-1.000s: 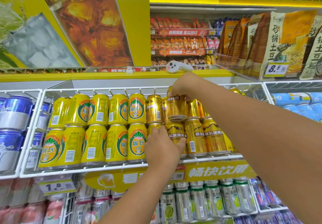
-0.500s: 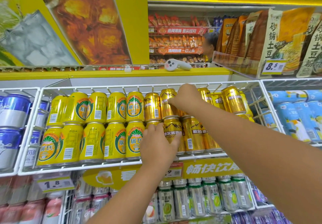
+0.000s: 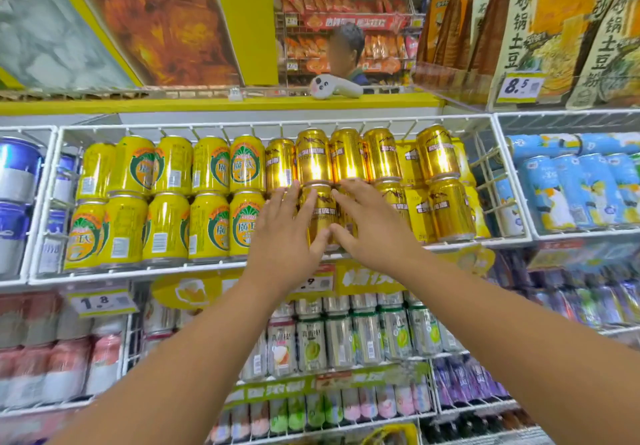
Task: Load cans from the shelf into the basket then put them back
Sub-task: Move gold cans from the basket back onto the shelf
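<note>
Two bare forearms are stretched up from the bottom of the view, and both hands are laid flat against the front of the shelf stock. The left hand point(image 3: 282, 237) is spread with straight fingers, its fingertips point(image 3: 293, 186) set against the lower row of gold cans; nothing is gripped by it. The right hand point(image 3: 372, 228) is likewise flattened, fingers extended over the lower-row cans just beside the left, and the two thumbs are brought almost to touching at the base of one gold can point(image 3: 320, 209), which is framed between the hands but not clasped. That can is seated upright in the bottom tier of the white wire shelf point(image 3: 138, 273), with another gold can point(image 3: 312, 157) stacked directly on top of it. The gold cans are ranged in two tiers across the middle and right of this compartment, and a block of yellow cans point(image 3: 211, 197) is stacked two high to their left. A price tag marked 1.8 point(image 3: 98, 302) is clipped below the shelf edge. Silver-green cans point(image 3: 367, 334) are lined up on the shelf beneath. Blue cans point(image 3: 571, 190) are seen in the compartment to the right. Farther back, a white toy-like object point(image 3: 334, 86) is laid on the yellow ledge point(image 3: 173, 105), and a person point(image 3: 346, 53) is glimpsed behind it among snack racks.
</note>
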{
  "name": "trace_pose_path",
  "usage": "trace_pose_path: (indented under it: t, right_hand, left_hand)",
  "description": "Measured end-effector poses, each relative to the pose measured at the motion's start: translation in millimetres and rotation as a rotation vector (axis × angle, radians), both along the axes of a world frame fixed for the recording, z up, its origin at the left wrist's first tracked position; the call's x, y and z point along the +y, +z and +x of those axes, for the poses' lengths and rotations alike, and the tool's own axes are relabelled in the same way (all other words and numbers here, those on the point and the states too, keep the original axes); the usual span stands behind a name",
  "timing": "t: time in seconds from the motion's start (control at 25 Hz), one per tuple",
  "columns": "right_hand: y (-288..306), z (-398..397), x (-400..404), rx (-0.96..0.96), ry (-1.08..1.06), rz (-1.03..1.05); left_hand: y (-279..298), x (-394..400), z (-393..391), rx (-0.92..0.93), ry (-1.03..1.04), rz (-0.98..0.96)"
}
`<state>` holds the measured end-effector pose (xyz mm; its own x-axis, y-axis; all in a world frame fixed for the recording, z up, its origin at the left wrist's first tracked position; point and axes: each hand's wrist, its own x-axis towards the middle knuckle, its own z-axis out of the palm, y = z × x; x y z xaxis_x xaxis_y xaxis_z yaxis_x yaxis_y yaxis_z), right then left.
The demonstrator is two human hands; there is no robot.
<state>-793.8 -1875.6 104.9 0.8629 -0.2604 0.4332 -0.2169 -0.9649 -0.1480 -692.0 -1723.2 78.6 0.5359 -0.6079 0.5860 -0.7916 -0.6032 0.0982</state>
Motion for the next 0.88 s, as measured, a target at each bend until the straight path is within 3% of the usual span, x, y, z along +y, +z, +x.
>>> trace_pose_path:
  t: [0.48,0.64,0.88]
  right_hand:
    - [-79.2,-117.4,-0.8,0.025,0.19,0.039]
    - [-125.7,-158.5,14.0,0.091,0.191,0.198]
    - [-217.6,-173.7,36.1,0.17,0.152,0.265]
  left_hand:
    - [-63.8,34.1,-117.3,-0.015,0.106,0.102]
    - [-106.3,50.3,-153.0,0.086,0.113,0.132]
    - [-179.8,70.8,-168.6,0.209,0.061,0.158]
